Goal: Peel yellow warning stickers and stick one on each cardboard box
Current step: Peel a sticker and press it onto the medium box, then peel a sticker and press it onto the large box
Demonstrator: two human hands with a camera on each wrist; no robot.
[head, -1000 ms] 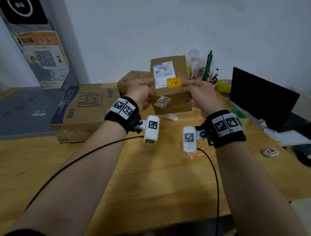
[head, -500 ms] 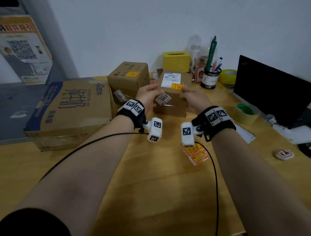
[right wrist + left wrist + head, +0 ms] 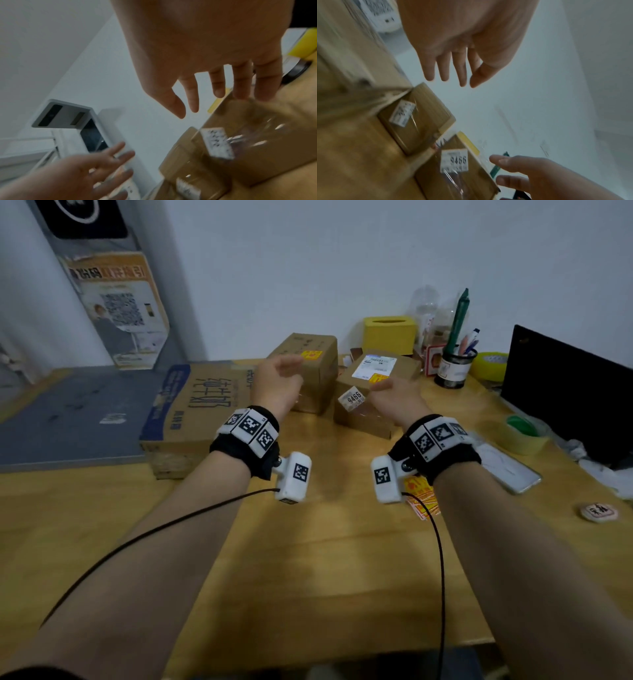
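Both hands hang in the air above the table, holding nothing. The left hand has its fingers straight and loosely spread; the right hand is the same, fingers relaxed and apart, just before the near box. That box lies on the table, bearing a white label, a tag reading 9466 and a yellow sticker on top. The back box beside it has its own yellow sticker. A big carton lies to the left. Spare stickers lie under the right wrist.
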